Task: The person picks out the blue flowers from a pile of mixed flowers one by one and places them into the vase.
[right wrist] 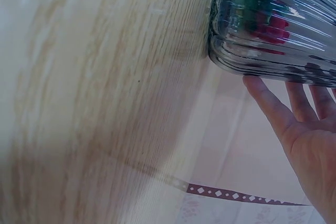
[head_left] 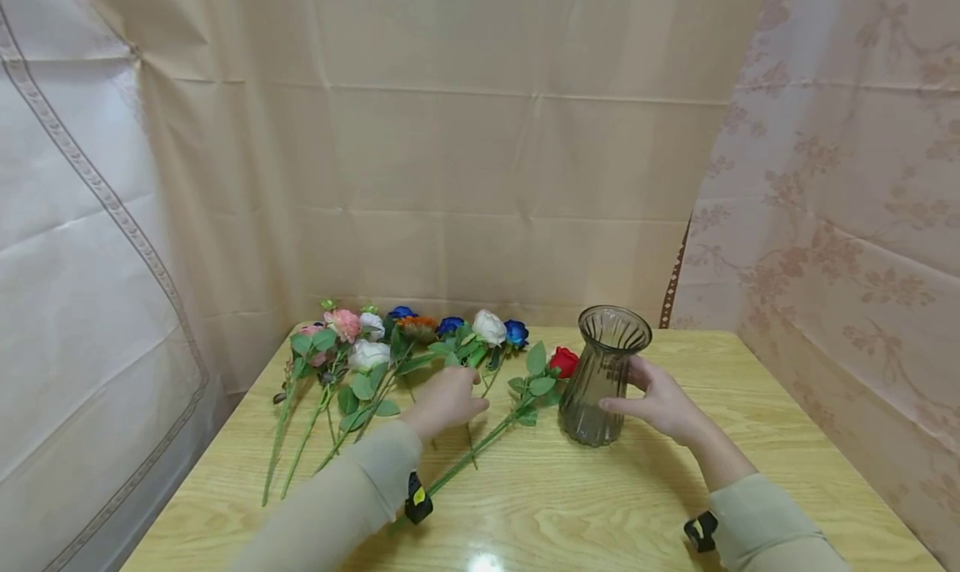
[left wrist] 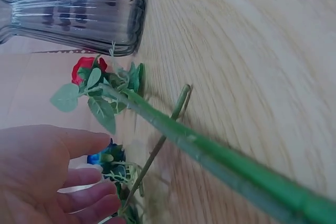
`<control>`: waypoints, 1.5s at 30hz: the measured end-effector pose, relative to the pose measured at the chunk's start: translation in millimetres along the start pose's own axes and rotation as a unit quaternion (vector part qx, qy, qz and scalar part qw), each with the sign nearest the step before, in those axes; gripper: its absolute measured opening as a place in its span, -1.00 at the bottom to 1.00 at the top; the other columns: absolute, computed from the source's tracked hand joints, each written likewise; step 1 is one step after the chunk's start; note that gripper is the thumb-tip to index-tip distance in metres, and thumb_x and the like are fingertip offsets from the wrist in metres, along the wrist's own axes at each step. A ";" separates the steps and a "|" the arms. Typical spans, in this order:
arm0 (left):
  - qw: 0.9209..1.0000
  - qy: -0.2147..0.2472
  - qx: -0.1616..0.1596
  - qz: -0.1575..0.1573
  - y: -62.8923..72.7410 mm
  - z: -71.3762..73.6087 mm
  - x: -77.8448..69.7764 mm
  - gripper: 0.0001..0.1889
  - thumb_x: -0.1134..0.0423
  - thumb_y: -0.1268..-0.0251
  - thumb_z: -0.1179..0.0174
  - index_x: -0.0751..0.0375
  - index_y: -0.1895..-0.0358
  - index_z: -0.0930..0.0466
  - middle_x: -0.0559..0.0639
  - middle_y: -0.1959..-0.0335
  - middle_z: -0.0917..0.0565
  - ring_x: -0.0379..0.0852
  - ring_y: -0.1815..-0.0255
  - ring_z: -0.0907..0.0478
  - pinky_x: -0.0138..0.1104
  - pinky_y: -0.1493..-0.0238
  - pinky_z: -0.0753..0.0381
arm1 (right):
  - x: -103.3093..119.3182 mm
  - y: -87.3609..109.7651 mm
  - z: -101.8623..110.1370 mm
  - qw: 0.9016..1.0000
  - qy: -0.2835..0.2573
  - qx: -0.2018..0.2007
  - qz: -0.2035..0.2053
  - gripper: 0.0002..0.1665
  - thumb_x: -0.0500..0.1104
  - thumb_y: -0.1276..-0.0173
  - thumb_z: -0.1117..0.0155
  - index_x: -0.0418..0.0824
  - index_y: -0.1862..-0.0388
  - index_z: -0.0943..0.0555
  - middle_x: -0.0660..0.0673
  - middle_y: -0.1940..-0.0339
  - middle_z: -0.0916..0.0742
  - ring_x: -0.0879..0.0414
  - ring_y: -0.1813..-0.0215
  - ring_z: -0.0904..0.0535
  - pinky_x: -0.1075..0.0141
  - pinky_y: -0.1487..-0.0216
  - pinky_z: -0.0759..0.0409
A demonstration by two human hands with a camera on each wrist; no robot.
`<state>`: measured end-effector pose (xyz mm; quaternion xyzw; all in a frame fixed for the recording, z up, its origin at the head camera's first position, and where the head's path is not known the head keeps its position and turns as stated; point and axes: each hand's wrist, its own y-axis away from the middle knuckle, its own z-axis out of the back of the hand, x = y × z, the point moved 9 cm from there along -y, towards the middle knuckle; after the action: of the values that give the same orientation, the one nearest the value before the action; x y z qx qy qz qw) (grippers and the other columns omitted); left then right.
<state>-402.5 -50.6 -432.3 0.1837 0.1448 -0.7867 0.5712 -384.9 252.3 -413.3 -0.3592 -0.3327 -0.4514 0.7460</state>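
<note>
A ribbed, smoky glass vase [head_left: 591, 397] stands upright on the table. My right hand [head_left: 666, 401] holds its right side, thumb at the front and fingers reaching behind the glass. My left hand [head_left: 444, 401] is over the flower stems in the middle; in the left wrist view its fingers [left wrist: 86, 200] are loosely bent with nothing between them. A red rose [head_left: 564, 362] lies just left of the vase, its long green stem [left wrist: 210, 156] running toward the front below my left hand. Beyond that hand lie a white rose [head_left: 489, 328] and a blue rose [head_left: 517, 333].
More flowers lie along the table's left and back, among them a pink bloom [head_left: 345, 325], a white bloom [head_left: 369, 355] and an orange-brown one [head_left: 418, 328]. The wooden table [head_left: 570, 505] ends at a beige curtain [head_left: 480, 155] behind and patterned cloth [head_left: 855, 222] at right.
</note>
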 end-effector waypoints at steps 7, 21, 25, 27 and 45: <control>1.000 -0.012 -0.001 0.008 -7.2 -8.1 -1.3 -0.55 0.11 -0.35 -0.39 0.28 -0.20 -0.63 0.14 -0.12 -0.68 0.11 -0.09 -0.64 -0.05 -0.06 -0.65 | 1.1 0.7 0.4 1.000 0.001 -0.002 -0.003 0.07 -0.07 -0.23 -0.59 -0.33 -0.57 -0.20 -0.40 -0.41 -0.48 -0.43 -0.46 -0.30 -0.31 -0.39 -0.22; 0.995 -0.095 0.038 0.018 -13.3 -22.2 -0.9 -0.75 0.22 -0.42 -0.31 0.12 0.46 -0.54 -0.07 0.71 -0.40 -0.17 0.71 -0.33 -0.27 0.61 -0.36 | 1.5 0.5 -1.3 1.000 0.004 0.000 0.001 0.04 -0.07 -0.25 -0.58 -0.33 -0.56 -0.22 -0.37 -0.40 -0.51 -0.40 -0.44 -0.33 -0.31 -0.37 -0.25; 0.995 -0.082 0.051 0.024 -15.0 -25.7 -2.0 -0.67 0.33 -0.46 -0.22 0.12 0.56 -0.49 -0.09 0.75 -0.22 -0.18 0.75 -0.16 -0.30 0.69 -0.22 | 1.1 1.0 -0.8 1.000 0.005 -0.002 -0.001 0.04 -0.07 -0.25 -0.58 -0.34 -0.55 -0.23 -0.37 -0.39 -0.51 -0.40 -0.44 -0.34 -0.32 -0.37 -0.25; 0.995 -0.080 0.053 0.028 -16.2 -26.6 -2.2 -0.67 0.37 -0.47 -0.18 0.14 0.57 -0.50 -0.09 0.74 -0.19 -0.18 0.75 -0.11 -0.30 0.70 -0.17 | 1.2 0.8 -0.9 1.000 0.004 -0.001 0.000 0.03 -0.08 -0.25 -0.58 -0.34 -0.55 -0.24 -0.37 -0.39 -0.52 -0.40 -0.44 -0.34 -0.32 -0.37 -0.25; 0.994 -0.070 0.072 0.032 -24.3 -32.1 -1.9 -0.71 0.49 -0.48 -0.08 0.16 0.46 -0.58 -0.09 0.75 -0.21 -0.17 0.73 -0.12 -0.29 0.66 -0.18 | 0.7 1.9 -0.5 1.000 0.003 -0.003 -0.005 0.07 -0.08 -0.23 -0.59 -0.35 -0.56 -0.21 -0.41 -0.39 -0.50 -0.43 -0.43 -0.33 -0.33 -0.37 -0.24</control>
<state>-421.2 -27.5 -459.5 0.1731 0.0414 -0.7874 0.5902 -382.8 252.2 -413.5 -0.3582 -0.3310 -0.4575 0.7436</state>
